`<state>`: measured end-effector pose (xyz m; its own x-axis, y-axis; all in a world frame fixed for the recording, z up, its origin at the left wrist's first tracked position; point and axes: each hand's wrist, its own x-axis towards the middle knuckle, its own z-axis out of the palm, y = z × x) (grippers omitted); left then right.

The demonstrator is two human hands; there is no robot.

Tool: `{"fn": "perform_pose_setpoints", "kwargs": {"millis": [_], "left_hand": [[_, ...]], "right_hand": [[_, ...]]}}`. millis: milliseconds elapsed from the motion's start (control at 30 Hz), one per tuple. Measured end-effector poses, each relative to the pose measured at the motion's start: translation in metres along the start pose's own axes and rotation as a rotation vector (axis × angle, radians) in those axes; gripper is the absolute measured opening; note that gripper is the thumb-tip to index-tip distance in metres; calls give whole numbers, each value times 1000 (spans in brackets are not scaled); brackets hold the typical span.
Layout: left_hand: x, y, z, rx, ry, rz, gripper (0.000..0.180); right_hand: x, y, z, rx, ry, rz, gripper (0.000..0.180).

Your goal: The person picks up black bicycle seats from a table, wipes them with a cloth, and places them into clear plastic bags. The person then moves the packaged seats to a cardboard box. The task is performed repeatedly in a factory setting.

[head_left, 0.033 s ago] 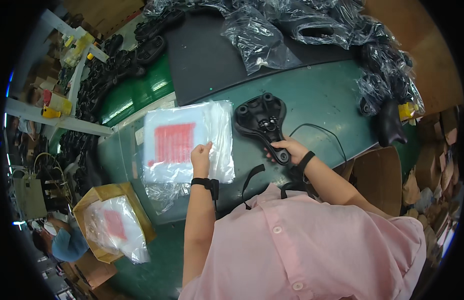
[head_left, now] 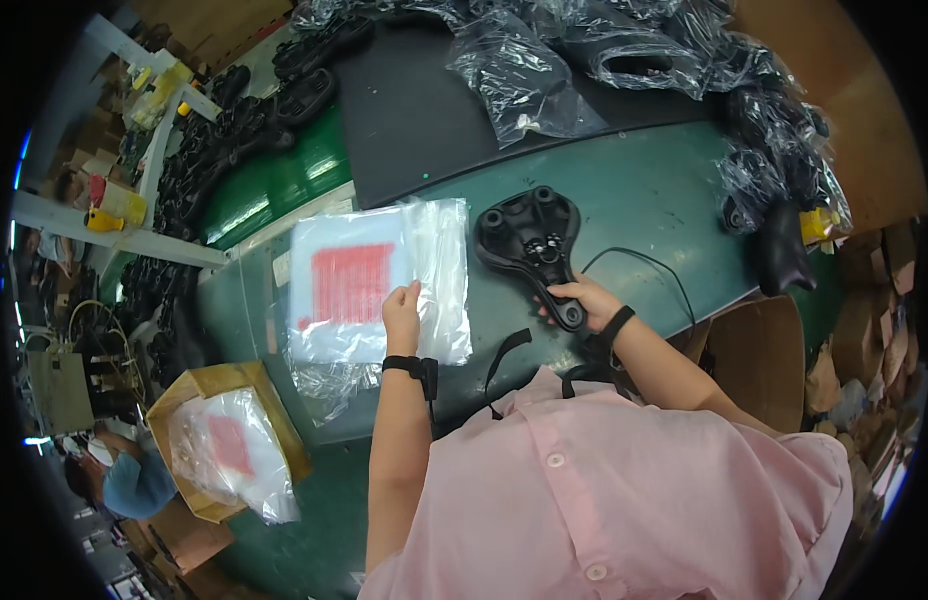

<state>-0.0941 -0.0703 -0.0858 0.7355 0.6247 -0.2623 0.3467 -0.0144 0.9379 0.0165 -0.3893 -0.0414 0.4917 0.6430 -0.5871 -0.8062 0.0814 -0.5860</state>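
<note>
A black bicycle saddle (head_left: 525, 240) is held over the green table, its underside with the clamp fittings turned up and its wide end away from me. My right hand (head_left: 587, 300) is closed around the saddle's narrow nose. To the left lies a stack of clear plastic bags (head_left: 444, 300) with a red printed patch. Over its right part, my left hand (head_left: 402, 312) is closed in a pinch on a plastic bag, thumb uppermost; the other fingertips are hidden. Both wrists wear black bands.
Bagged saddles (head_left: 644, 60) crowd the far edge, beside a black mat (head_left: 404, 110). More saddles (head_left: 304, 95) line the far left. An open carton (head_left: 294, 455) with bags stands at the near left, another carton (head_left: 754, 345) at the right. A person (head_left: 134, 480) sits beyond the left carton.
The saddle and my right hand have shifted very slightly to the right in the picture. My left hand keeps nearly the same place and pinch.
</note>
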Motion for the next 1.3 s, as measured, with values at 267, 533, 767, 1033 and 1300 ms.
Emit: {"fn": "perform_pose_setpoints", "kwargs": {"millis": [267,533,767,1033,1300], "left_hand": [[-2,16,-26,-49,2,-42,22],[11,36,-27,-183,-208,-60,18],[17,9,-114,-424,-80,-250,10],[-17,43,-183,-843,-30,-254,23],[4,35,-133,-692,105,-142,17]], "right_hand": [[-7,-19,53,21,-157,-134,43],[110,20,159,22,-372,13,62],[162,41,148,-220,-103,-34,63],[129,11,150,-413,36,-284,70],[75,-15,190,-1124,-103,-749,61]]}}
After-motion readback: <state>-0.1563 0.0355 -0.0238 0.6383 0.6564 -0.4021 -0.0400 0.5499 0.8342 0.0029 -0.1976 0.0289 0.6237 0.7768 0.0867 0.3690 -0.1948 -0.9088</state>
